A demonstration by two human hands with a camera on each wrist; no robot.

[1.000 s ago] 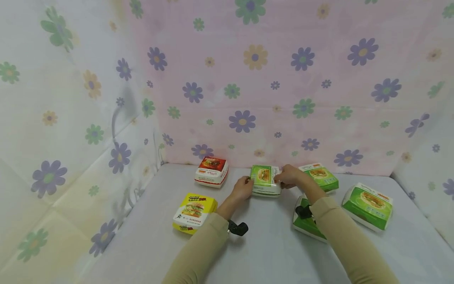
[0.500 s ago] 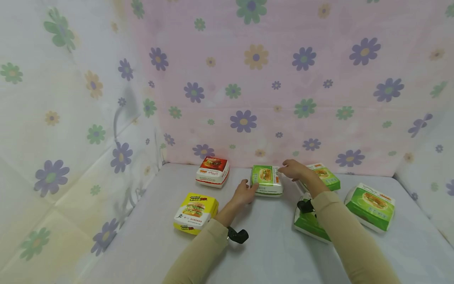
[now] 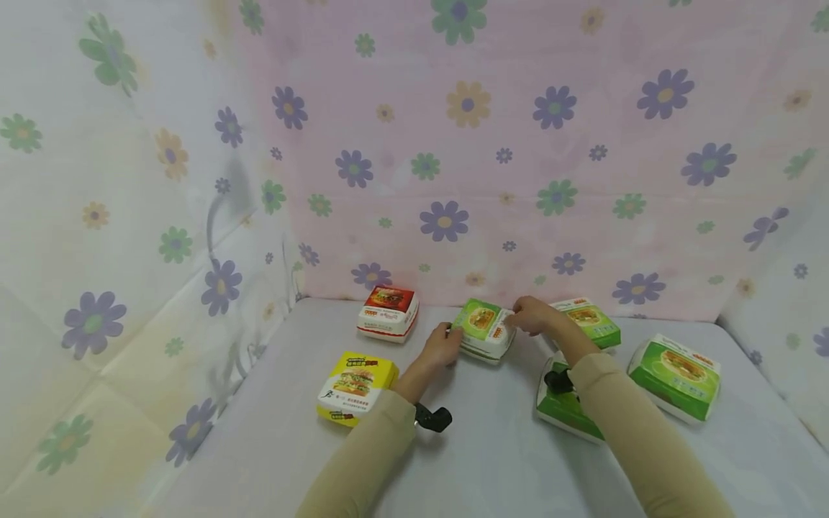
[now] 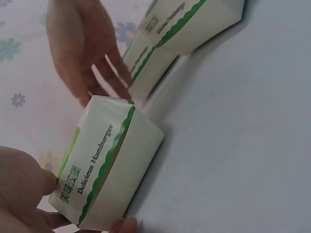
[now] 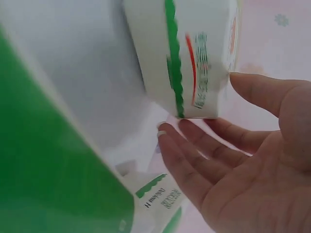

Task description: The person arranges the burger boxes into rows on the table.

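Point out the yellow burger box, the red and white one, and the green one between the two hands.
Yellow box [image 3: 354, 387]: head view, burger picture on top.
Red and white box [image 3: 388, 314]: head view, white area below the red panel.
Central green box [image 3: 483, 321]: head view, burger picture on top.

"Delicious Hamburger", "美味汉堡", on grn-wht box side

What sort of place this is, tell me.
Likely a makeshift tabletop booth rather than a working kitchen: flower-printed sheeting rises behind and on both sides, and burger boxes sit spread across a pale table.
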